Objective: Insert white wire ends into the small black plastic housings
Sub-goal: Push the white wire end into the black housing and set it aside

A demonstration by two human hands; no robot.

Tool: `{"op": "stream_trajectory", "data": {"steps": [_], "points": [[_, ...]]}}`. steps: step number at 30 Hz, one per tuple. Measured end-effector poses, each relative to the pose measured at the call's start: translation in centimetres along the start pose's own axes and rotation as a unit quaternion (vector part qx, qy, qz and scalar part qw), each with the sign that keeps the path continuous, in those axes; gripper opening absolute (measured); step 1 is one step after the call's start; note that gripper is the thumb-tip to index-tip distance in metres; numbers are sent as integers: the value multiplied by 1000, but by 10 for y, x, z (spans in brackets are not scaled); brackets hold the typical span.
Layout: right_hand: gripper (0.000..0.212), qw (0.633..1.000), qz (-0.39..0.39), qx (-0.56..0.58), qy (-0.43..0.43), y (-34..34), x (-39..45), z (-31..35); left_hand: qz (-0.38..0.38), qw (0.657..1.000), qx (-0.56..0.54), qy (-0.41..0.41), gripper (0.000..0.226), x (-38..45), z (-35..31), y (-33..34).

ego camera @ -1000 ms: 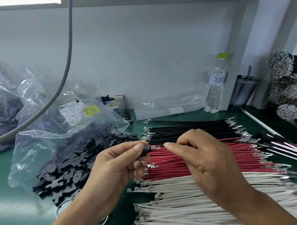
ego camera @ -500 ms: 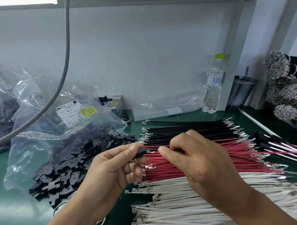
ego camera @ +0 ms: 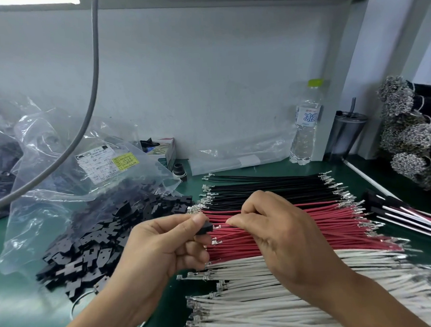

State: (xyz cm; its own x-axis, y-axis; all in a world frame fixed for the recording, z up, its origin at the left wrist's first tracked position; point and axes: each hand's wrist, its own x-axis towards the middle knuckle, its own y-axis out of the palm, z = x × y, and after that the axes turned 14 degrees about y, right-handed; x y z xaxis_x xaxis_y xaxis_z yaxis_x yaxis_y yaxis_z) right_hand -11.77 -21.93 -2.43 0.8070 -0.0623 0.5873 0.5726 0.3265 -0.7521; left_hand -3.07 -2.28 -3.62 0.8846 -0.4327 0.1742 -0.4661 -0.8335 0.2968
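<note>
Above the red wires point(ego camera: 299, 231), left hand point(ego camera: 163, 247) pinches a black housing point(ego camera: 205, 228); right hand point(ego camera: 279, 237) pinches something hidden, probably wire. Line the terminal up straight, then push.

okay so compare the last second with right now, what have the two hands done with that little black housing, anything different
Little changed. The left hand keeps pinching the small black housing between thumb and forefinger. The right hand has closed in, so its pinched fingertips now sit nearer the housing's open end than a second ago. What it pinches is too hidden to name. The white wires, red wires and black wires lie as before.
</note>
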Motion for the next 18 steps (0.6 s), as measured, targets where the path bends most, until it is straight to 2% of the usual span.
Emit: {"op": "stream_trajectory", "data": {"steps": [4,6,8,11,13,16,18], "points": [[26,1000,-24,10,11,7,-3,7,-1,999,-37,1,37,-3,2,4],[24,998,-25,39,29,10,-4,7,4,1000,-15,19,37,-4,2,7],[22,998,-16,42,43,10,-5,4,12,991,98,94,37,-4,4,5],[19,998,-11,42,52,5,-5,0,51,941,263,207,33,-6,5,1],[17,998,-12,33,50,-1,-4,-2,49,932,286,217,24,-6,5,-1],[17,999,-24,2,37,-4,-4,-2,67,938,269,207,14,-7,4,1],[22,999,-28,21,35,-1,-3,2,74,943,259,198,9,-8,3,2]]}}
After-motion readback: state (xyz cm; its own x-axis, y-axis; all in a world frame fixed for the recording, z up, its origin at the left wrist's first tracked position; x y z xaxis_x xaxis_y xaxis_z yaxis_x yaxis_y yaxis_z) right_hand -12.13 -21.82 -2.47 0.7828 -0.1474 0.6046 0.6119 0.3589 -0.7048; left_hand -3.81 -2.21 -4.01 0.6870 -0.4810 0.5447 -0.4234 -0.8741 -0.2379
